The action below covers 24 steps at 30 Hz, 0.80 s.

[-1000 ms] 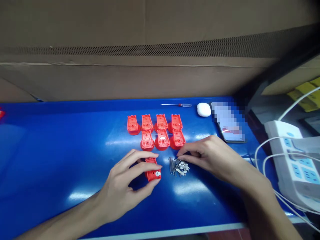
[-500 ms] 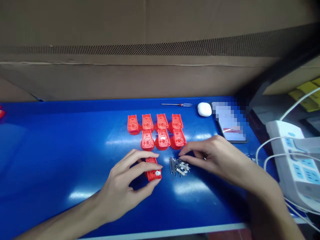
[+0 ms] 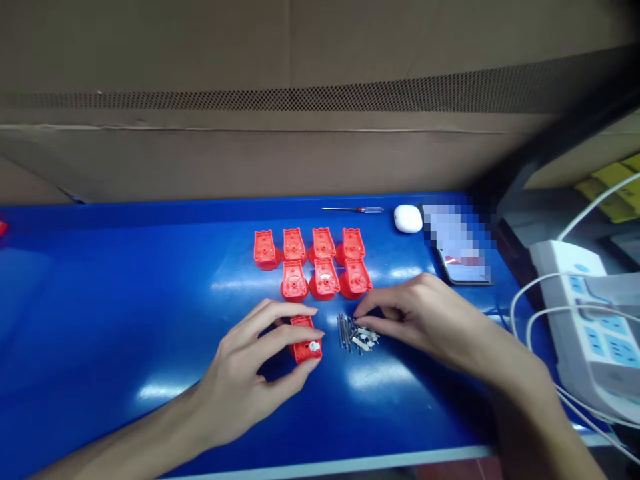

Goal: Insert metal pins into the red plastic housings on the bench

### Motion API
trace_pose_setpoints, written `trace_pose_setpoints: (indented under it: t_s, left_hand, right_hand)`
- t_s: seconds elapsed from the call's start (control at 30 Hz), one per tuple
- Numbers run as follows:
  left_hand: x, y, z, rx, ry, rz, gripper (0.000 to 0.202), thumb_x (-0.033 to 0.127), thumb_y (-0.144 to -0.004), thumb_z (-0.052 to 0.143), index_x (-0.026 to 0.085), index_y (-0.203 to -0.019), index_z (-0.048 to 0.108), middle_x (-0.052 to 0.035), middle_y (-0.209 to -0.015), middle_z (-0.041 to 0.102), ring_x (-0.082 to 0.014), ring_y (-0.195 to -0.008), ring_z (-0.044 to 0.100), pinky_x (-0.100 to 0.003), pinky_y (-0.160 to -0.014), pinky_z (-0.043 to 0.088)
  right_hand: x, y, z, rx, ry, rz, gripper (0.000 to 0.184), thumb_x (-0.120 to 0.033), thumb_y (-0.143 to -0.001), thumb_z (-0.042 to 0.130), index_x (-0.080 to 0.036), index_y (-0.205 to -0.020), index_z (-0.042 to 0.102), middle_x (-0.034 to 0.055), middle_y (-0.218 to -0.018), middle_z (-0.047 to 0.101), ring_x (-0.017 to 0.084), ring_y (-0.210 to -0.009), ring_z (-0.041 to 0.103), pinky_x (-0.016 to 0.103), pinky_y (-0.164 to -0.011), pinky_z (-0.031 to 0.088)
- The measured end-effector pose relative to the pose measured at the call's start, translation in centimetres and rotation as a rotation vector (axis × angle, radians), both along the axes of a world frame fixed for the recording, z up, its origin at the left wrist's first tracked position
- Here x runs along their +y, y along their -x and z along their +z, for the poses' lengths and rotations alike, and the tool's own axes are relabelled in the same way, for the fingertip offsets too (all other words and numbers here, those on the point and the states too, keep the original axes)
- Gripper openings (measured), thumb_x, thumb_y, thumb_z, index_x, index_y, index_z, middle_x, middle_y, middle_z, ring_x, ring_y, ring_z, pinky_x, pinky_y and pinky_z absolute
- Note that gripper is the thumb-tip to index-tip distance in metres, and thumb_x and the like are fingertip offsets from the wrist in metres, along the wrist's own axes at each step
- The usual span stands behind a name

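My left hand [image 3: 265,357] grips a red plastic housing [image 3: 303,352] by its sides, the thumb on the near edge and fingers along the far part. A small white piece [image 3: 315,346] sits in that housing's near right part. Just right of it lies a little pile of metal pins [image 3: 345,332] and white plastic parts [image 3: 364,341]. Over the pile's far edge is my right hand [image 3: 410,313], thumb and forefinger closed together; anything between their tips is too small to make out. Several more red housings [image 3: 295,283] stand in two rows beyond the hands.
A screwdriver [image 3: 353,210] lies at the back beside a white rounded case [image 3: 408,219] and a phone [image 3: 467,270]. On the right, a white power strip [image 3: 575,320] with cables borders the blue table [image 3: 125,300]. A cardboard wall [image 3: 250,163] rises behind.
My right hand has shifted slightly left and down at the pile, its fingertips closer together. The left hand still holds the red housing in place.
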State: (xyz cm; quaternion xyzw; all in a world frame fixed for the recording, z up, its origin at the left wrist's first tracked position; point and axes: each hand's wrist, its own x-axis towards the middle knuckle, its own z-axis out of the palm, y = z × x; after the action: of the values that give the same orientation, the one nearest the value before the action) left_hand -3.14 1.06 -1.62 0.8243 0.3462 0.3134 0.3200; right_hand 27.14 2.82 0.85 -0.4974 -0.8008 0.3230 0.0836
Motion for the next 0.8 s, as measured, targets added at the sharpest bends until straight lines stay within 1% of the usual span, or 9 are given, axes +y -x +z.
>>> trace_pose_setpoints:
  t_s: [0.23,0.4,0.5,0.6,0.67,0.73,0.8]
  left_hand:
    - [0.0,0.1,0.0,-0.002,-0.002,-0.001,0.028,0.012,-0.098,0.076,0.025,-0.123,0.078,-0.0079,-0.135,0.073,-0.0206,-0.114,0.073,-0.036,-0.097,0.061]
    - [0.1,0.0,0.0,-0.005,-0.005,-0.003,0.028,0.011,-0.098,0.076,0.024,-0.123,0.078,-0.0077,-0.135,0.073,-0.0198,-0.113,0.073,-0.035,-0.098,0.060]
    - [0.0,0.0,-0.1,-0.005,-0.014,-0.008,0.027,0.011,-0.099,0.076,0.024,-0.123,0.078,-0.0071,-0.135,0.072,-0.0191,-0.114,0.071,-0.034,-0.099,0.060]
    - [-0.1,0.4,-0.3,-0.006,-0.002,-0.019,0.031,0.017,-0.098,0.081,0.025,-0.128,0.076,-0.0075,-0.135,0.070,-0.0185,-0.112,0.070,-0.033,-0.097,0.061]
    - [-0.3,0.6,-0.5,0.013,0.017,-0.013,0.037,0.023,-0.096,0.085,0.027,-0.131,0.075,-0.0078,-0.135,0.068,-0.0186,-0.112,0.070,-0.032,-0.095,0.061]
    - [-0.4,0.8,-0.7,0.037,0.025,0.005,0.041,0.027,-0.095,0.087,0.028,-0.133,0.074,-0.0077,-0.134,0.067,-0.0195,-0.113,0.070,-0.033,-0.096,0.061]
    - [-0.4,0.9,-0.8,0.051,0.023,0.020,0.042,0.029,-0.093,0.088,0.028,-0.133,0.074,-0.0074,-0.132,0.066,-0.0201,-0.113,0.070,-0.033,-0.097,0.062]
  right_hand:
    - [0.0,0.3,0.1,-0.051,-0.020,0.004,0.012,-0.032,-0.107,0.071,-0.028,-0.107,0.083,-0.0027,-0.073,0.076,0.014,-0.059,0.066,0.027,-0.059,0.038]
    - [-0.1,0.4,0.2,-0.075,-0.024,-0.016,0.020,-0.035,-0.110,0.066,-0.026,-0.100,0.080,-0.0028,-0.065,0.069,0.014,-0.054,0.059,0.028,-0.058,0.034]
    - [-0.2,0.3,0.2,-0.064,-0.027,-0.033,0.020,-0.036,-0.110,0.065,-0.025,-0.102,0.079,-0.0044,-0.062,0.064,0.013,-0.052,0.055,0.028,-0.056,0.032]
    - [-0.4,0.4,0.6,0.006,-0.018,-0.063,0.019,-0.038,-0.111,0.064,-0.026,-0.106,0.078,-0.0067,-0.060,0.059,0.012,-0.050,0.050,0.028,-0.055,0.031]
    - [-0.6,0.5,1.1,0.089,0.014,-0.077,0.019,-0.039,-0.111,0.064,-0.026,-0.105,0.076,-0.0069,-0.061,0.058,0.012,-0.052,0.049,0.027,-0.055,0.033]
    - [-0.8,0.7,1.6,0.197,0.061,-0.092,0.021,-0.041,-0.112,0.063,-0.026,-0.102,0.074,-0.0048,-0.068,0.063,0.013,-0.057,0.054,0.026,-0.057,0.038]
    - [-1.0,0.9,2.0,0.290,0.104,-0.107,0.024,-0.043,-0.112,0.062,-0.025,-0.101,0.073,-0.0016,-0.079,0.071,0.014,-0.066,0.061,0.026,-0.062,0.045]
